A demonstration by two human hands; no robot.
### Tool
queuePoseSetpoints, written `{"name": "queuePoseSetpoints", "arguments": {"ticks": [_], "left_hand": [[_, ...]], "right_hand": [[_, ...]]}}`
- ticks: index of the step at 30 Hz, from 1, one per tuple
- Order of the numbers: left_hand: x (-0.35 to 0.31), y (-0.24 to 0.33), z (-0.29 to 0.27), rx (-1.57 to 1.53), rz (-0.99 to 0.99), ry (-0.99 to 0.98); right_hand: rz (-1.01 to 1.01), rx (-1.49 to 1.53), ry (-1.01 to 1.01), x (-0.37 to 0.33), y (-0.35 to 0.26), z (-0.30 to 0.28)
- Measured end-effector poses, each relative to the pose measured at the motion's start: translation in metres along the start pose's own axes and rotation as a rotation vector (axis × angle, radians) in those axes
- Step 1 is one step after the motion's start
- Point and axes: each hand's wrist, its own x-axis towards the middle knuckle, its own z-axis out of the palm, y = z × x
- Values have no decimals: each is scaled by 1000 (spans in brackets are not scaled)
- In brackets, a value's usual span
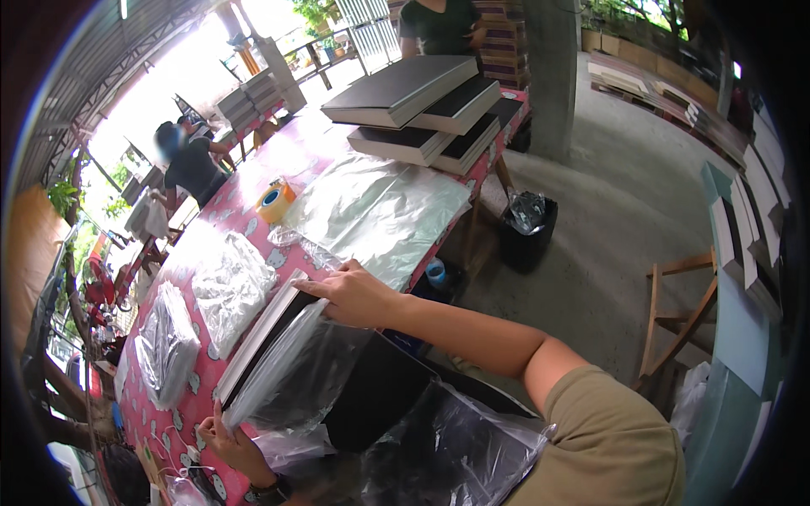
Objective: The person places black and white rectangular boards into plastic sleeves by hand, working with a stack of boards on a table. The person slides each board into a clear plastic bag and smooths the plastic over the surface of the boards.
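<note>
A thick black hardcover book (263,341) with pale edges stands tilted at the table's near side. Clear plastic (295,371) drapes over its side facing me. My right hand (359,295) grips the book's far upper corner, with fingers over the edge and plastic beneath the palm. At the near lower corner, my left hand (234,447) holds the book between thumb and fingers; a dark band circles that wrist. More clear plastic over a black surface (447,438) lies close to my body. Just past the right hand, a flat clear plastic sheet (380,207) covers part of the table.
The pink patterned table (240,223) carries a tape roll (275,202), crumpled plastic (232,287), a plastic-wrapped bundle (167,346) and stacked black books (405,88). A black bin (529,228) and folding wooden stand (683,312) are to the right. Other people (439,29) are beyond.
</note>
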Motion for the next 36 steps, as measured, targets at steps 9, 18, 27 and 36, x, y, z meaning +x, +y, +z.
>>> {"name": "queuePoseSetpoints", "arguments": {"ticks": [9, 18, 27, 36], "left_hand": [[-34, 13, -39, -284, -364, 99], [-61, -35, -24, -1562, -1082, -453], [-211, -36, 35, -1300, -1531, -971], [-257, -21, 66, -898, -1188, -1141]], "right_hand": [[-32, 417, 65, -19, -24, -58], [707, 1609, -447, -38, 24, -22], [864, 1644, -538, -198, 73, 49], [916, 1042, -416, -273, 101, 119]]}}
